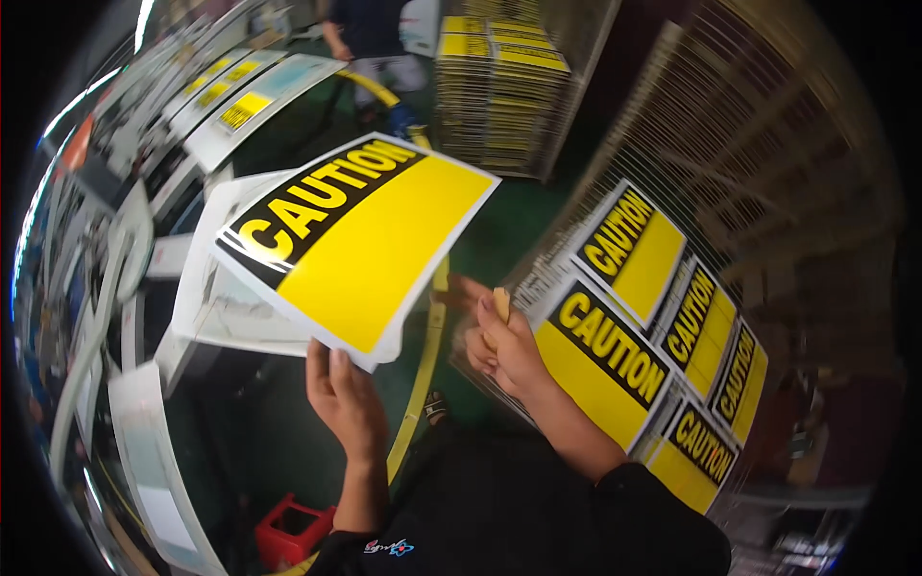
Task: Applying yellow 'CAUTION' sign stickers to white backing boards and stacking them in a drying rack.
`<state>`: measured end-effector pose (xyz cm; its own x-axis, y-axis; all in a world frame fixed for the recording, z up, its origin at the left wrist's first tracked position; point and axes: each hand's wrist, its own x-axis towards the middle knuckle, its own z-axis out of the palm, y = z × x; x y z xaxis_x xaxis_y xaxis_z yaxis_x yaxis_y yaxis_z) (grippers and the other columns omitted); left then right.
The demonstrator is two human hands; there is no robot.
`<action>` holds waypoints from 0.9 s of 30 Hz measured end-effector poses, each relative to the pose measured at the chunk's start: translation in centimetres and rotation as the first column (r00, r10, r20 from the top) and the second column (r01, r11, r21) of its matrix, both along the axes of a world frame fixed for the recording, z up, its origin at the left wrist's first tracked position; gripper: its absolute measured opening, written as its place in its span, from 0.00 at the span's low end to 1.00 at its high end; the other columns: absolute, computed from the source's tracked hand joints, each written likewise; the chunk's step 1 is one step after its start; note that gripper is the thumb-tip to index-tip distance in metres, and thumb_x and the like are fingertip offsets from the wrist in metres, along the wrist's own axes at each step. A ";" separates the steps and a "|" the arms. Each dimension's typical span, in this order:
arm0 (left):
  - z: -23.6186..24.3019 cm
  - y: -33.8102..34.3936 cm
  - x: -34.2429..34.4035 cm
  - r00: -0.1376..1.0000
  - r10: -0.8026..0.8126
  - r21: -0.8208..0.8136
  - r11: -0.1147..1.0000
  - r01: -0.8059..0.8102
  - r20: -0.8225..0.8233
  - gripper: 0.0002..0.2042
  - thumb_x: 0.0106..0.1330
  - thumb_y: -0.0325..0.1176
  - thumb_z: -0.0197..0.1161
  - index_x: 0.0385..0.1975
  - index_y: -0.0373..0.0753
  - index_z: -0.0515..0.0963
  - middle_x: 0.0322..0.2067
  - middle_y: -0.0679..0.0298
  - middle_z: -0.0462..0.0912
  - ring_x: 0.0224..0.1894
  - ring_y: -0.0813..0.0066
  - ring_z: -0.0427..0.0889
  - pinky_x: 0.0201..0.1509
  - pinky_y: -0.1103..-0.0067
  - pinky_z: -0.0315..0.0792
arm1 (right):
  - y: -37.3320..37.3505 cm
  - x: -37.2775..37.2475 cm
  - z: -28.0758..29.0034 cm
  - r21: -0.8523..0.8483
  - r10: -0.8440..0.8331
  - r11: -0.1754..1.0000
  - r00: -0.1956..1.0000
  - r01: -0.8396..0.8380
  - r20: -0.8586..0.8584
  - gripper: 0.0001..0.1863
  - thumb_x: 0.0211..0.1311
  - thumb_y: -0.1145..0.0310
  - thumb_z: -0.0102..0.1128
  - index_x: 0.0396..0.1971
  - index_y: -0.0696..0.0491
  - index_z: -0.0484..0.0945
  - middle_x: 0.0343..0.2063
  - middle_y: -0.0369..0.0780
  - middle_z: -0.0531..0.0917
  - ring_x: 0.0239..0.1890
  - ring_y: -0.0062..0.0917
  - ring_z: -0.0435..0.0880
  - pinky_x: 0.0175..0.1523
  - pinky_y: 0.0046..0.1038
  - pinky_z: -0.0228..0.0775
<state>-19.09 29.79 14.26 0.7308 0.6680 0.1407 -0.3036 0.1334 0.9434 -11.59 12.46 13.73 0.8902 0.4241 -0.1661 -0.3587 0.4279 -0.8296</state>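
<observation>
My left hand (348,398) pinches the near corner of a sign sheet (389,245), yellow with a black band and a white border. The sheet is tilted above a white, board-like plate (199,293) of the machine on my left. To the right of the sheet, my right hand (507,350) is closed around a small flat tan piece (501,305), whose kind I cannot make out. Just beyond that hand, more yellow-and-black sign sheets (600,374) lie on a wire rack (615,158).
A tall stack of racks with yellow sheets (495,96) stands ahead. Other plates with printed sheets (245,110) sit at the far left. A yellow curved rail (420,384) runs before me. A red stool (293,533) is low on the left. Another person (370,38) stands at the back.
</observation>
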 end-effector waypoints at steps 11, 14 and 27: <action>-2.9 -20.3 -3.9 0.701 -0.708 0.027 0.705 0.708 0.087 0.16 0.72 0.21 0.49 0.59 0.32 0.62 0.55 0.57 0.73 0.57 0.74 0.72 0.61 0.78 0.65 | -21.2 -6.3 0.1 0.201 -0.590 0.784 0.806 0.588 -0.055 0.19 0.73 0.63 0.52 0.60 0.51 0.69 0.26 0.28 0.75 0.12 0.11 0.58 0.16 0.17 0.50; -3.4 -25.1 -4.3 0.481 -0.874 -0.132 0.471 0.872 0.065 0.23 0.70 0.17 0.52 0.63 0.32 0.55 0.58 0.54 0.69 0.60 0.67 0.72 0.63 0.73 0.67 | -28.0 -8.6 -1.7 0.137 -0.708 0.687 0.700 0.713 -0.095 0.17 0.72 0.66 0.54 0.58 0.52 0.71 0.22 0.27 0.73 0.11 0.10 0.58 0.16 0.16 0.49; -8.9 -40.2 6.8 0.145 -0.989 -0.464 0.140 0.874 -0.024 0.20 0.76 0.43 0.48 0.61 0.38 0.67 0.54 0.61 0.75 0.55 0.70 0.75 0.57 0.68 0.73 | -53.4 -13.2 -9.5 -0.239 -0.822 0.567 0.559 0.788 -0.109 0.24 0.71 0.67 0.54 0.64 0.55 0.66 0.20 0.27 0.72 0.12 0.09 0.58 0.17 0.15 0.51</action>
<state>-12.29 -10.37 5.34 0.7555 -0.6227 -0.2035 0.5091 0.3627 0.7805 -24.80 -40.96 4.21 0.7886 -0.4996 -0.3584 -0.0774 0.4976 -0.8640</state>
